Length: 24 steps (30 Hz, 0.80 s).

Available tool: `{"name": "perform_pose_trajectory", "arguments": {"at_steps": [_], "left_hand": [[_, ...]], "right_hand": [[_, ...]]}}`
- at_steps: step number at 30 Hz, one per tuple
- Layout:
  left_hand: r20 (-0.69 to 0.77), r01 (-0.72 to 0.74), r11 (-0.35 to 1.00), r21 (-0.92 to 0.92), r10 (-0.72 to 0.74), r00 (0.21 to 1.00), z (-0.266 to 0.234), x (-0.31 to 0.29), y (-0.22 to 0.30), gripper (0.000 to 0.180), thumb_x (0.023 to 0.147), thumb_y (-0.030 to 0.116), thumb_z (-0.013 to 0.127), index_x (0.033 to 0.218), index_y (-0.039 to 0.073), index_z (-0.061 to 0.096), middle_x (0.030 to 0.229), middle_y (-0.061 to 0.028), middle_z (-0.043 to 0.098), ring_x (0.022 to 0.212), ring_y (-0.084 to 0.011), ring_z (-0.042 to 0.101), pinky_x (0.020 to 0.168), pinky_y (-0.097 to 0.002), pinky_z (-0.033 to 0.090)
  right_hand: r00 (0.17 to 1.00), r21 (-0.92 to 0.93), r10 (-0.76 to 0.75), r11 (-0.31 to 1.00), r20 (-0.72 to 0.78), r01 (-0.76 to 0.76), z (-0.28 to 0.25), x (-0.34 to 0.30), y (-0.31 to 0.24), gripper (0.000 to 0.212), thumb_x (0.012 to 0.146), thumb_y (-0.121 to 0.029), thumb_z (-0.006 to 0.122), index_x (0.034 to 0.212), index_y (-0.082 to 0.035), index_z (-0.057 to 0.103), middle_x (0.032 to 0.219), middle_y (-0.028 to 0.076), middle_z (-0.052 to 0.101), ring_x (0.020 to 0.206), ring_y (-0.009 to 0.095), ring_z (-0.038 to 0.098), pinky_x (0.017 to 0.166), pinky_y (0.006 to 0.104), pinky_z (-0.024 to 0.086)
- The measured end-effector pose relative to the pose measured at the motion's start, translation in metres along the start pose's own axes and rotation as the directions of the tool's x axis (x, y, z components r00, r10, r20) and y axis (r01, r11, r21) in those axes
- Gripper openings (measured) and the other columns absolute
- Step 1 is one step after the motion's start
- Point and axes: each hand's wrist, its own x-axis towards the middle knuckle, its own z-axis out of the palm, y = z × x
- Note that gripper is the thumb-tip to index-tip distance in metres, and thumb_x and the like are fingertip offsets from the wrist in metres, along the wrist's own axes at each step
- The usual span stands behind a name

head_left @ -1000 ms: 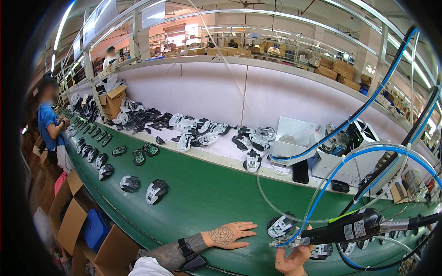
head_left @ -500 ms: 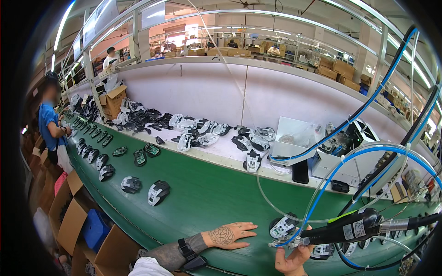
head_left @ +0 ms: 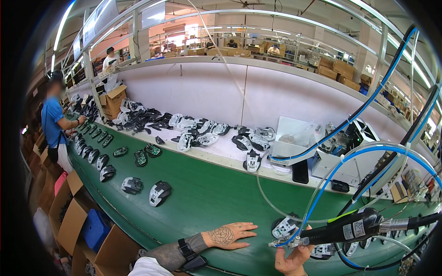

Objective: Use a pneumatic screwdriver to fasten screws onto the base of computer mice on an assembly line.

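Note:
My left hand [head_left: 230, 235] lies flat on the green belt with its fingers stretched out, holding nothing. Fingers of my right hand [head_left: 294, 258] close round the front end of a black power screwdriver [head_left: 343, 228], which lies sideways, its tip pointing left. Blue and clear hoses run to its front. Just behind the tip sits a partly assembled computer mouse [head_left: 286, 224], black with a white inner frame, partly covered by the tool and hoses. Another mouse [head_left: 323, 250] shows beneath the screwdriver, right of my right hand. Farther left on the belt stands a mouse [head_left: 160, 193] in black and white.
Several mice and green circuit boards [head_left: 140, 158] line the belt [head_left: 207, 198] toward the far left, where a co-worker in blue [head_left: 54, 117] stands. Mouse shells [head_left: 189, 133] heap on the white ledge. A white screw-feeder box [head_left: 338, 165], black phone [head_left: 300, 172] and looping hoses crowd the right.
The mice on the belt have shifted slightly to the right. The co-worker now reaches an arm over the belt. My hands and the screwdriver have stayed in place.

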Motion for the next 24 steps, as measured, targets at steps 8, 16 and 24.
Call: {"name": "perform_pose_trajectory", "arguments": {"at_steps": [8,16,24], "left_hand": [[0.015,0.003,1.0,-0.01,-0.003,1.0,-0.0012,0.0001,0.0013,0.042,0.087,0.03,0.058,0.121,0.006,0.053,0.136,-0.0142,0.041,0.127,-0.0298,0.038,0.104,-0.0382,0.034],[0.015,-0.006,1.0,-0.022,0.006,1.0,-0.0006,-0.002,0.0002,0.042,0.087,0.03,0.057,0.121,0.006,0.053,0.137,-0.0141,0.04,0.127,-0.0295,0.038,0.104,-0.038,0.033],[0.031,0.005,1.0,-0.028,-0.004,1.0,-0.0043,-0.0025,0.0028,0.042,0.088,0.03,0.057,0.122,0.007,0.053,0.137,-0.0139,0.04,0.127,-0.0294,0.038,0.105,-0.0378,0.033]], "right_hand": [[1.0,-0.015,0.001,1.0,0.002,-0.001,-0.0005,0.0,-0.0013,0.057,0.069,-0.006,0.063,0.116,-0.014,0.032,0.132,0.031,0.026,0.118,0.042,0.039,0.094,0.0495,0.039],[1.0,0.024,0.001,1.0,-0.002,-0.001,0.0019,0.0014,-0.0031,0.057,0.068,-0.005,0.062,0.115,-0.014,0.032,0.132,0.031,0.026,0.118,0.042,0.039,0.092,0.0482,0.04],[1.0,0.009,0.002,1.0,-0.004,-0.002,0.0023,0.0004,-0.0048,0.058,0.068,-0.005,0.063,0.115,-0.014,0.032,0.133,0.031,0.026,0.118,0.042,0.038,0.093,0.0477,0.04]]}}
